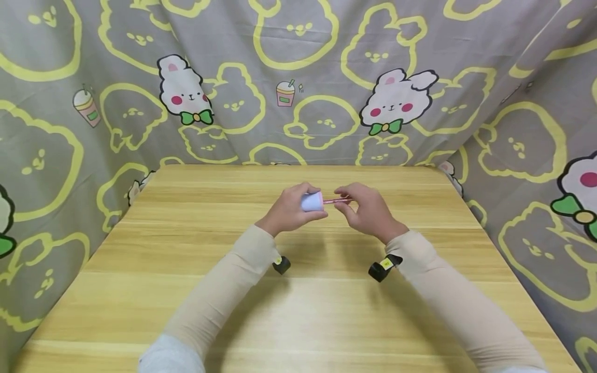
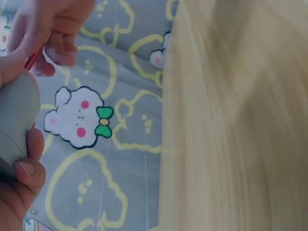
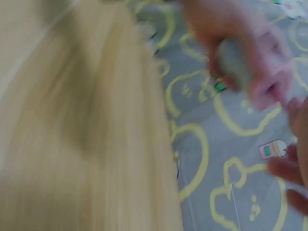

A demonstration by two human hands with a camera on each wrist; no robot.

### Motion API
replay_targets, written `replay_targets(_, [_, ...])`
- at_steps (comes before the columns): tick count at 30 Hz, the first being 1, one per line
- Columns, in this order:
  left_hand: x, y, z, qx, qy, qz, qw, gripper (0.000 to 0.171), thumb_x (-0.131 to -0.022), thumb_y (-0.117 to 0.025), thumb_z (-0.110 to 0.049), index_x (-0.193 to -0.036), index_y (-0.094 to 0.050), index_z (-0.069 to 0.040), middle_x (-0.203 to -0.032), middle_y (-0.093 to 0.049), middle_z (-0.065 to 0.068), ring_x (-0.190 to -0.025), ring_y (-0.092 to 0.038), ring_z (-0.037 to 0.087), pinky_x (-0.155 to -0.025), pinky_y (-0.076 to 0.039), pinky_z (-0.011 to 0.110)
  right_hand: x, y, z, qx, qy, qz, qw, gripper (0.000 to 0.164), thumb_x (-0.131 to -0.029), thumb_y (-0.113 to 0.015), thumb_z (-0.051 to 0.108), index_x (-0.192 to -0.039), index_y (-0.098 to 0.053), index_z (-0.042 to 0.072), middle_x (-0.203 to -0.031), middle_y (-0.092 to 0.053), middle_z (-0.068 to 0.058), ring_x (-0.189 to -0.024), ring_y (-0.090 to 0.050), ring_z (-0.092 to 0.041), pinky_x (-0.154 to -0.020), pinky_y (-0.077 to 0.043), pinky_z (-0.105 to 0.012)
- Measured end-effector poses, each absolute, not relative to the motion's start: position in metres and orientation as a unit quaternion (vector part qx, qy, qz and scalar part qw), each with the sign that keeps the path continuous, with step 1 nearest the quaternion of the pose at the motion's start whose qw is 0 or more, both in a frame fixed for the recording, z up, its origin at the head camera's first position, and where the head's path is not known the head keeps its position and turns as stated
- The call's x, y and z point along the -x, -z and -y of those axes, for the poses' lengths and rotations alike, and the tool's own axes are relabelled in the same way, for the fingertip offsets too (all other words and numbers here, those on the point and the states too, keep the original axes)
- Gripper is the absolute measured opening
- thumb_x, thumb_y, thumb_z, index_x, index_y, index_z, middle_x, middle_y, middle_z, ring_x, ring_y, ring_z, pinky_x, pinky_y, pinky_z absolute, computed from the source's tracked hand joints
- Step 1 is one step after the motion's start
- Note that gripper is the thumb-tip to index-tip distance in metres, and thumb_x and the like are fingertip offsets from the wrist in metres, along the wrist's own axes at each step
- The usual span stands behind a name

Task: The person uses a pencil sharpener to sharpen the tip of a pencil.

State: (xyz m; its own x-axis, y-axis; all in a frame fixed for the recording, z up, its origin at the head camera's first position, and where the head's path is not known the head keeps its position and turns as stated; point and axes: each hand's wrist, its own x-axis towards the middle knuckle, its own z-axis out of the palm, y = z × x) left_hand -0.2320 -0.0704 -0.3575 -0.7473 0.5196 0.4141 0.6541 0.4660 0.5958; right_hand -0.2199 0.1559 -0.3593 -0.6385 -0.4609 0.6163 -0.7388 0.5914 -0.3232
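Observation:
Held sideways over the table, a light blue pencil sharpener [image 1: 311, 202] with a pink end is gripped by my left hand [image 1: 291, 211], thumb and fingers curled around its body. A thin red patterned pencil [image 1: 332, 200] runs from that pink end toward the right. My right hand [image 1: 367, 211] pinches the pencil's other end between thumb and fingers. In the right wrist view, blurred, the pencil meets a dark hole in the pink face of the sharpener [image 3: 263, 94]. The left wrist view shows the sharpener's smooth rounded side [image 2: 18, 113], partly covered by fingers.
A wooden table [image 1: 163, 290] spreads beneath both hands. Behind it and along its sides hangs a grey curtain [image 1: 322, 46] with yellow cartoon outlines. Small black cameras [image 1: 384, 268] are strapped at both wrists, over beige sleeves [image 1: 219, 285].

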Motion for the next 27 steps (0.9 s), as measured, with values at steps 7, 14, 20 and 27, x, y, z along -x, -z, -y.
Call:
replay_targets(7, [0.234,0.351,0.074,0.305,0.460,0.833,-0.008,0.044,-0.080,-0.080,-0.028,-0.113,-0.062,-0.006,-0.093,-0.064,0.007,-0.075,-0.058,0.021,-0.061,-0.051,0.032,0.232,0.380,-0.163,-0.435,-0.167,0.771,0.434,0.023,-0.095,-0.064,0.024,-0.104,-0.068,0.004,-0.079,-0.059,-0.010,-0.066,-0.056,-0.026,-0.056,-0.042,-0.040])
replay_targets(14, [0.236,0.344,0.073,0.294,0.520,0.795,-0.099,0.029,-0.082,-0.078,-0.021,-0.101,-0.063,-0.005,-0.087,-0.063,0.011,-0.064,-0.057,0.022,-0.057,-0.053,0.040,0.240,0.392,-0.156,-0.448,-0.167,0.687,0.547,0.028,-0.101,-0.053,0.027,-0.087,-0.067,0.007,-0.065,-0.046,-0.005,-0.052,-0.042,-0.021,-0.046,-0.032,-0.036])
replay_targets(20, [0.238,0.348,0.071,0.299,0.483,0.819,-0.078,0.034,-0.080,-0.080,-0.025,-0.102,-0.062,-0.007,-0.088,-0.063,0.007,-0.069,-0.058,0.021,-0.060,-0.051,0.035,0.240,0.393,-0.151,-0.450,-0.172,0.683,0.549,0.029,-0.099,-0.054,0.020,-0.076,-0.063,0.006,-0.055,-0.042,-0.002,-0.041,-0.034,-0.016,-0.038,-0.029,-0.033])
replay_targets(27, [0.236,0.358,0.071,0.353,0.393,0.848,0.031,0.045,-0.081,-0.081,-0.025,-0.112,-0.057,-0.002,-0.101,-0.062,0.010,-0.079,-0.056,0.020,-0.064,-0.049,0.028,0.228,0.385,-0.150,-0.387,-0.231,0.805,0.385,0.029,-0.093,-0.060,0.015,-0.066,-0.052,0.012,-0.049,-0.042,0.004,-0.039,-0.031,-0.007,-0.035,-0.026,-0.027])
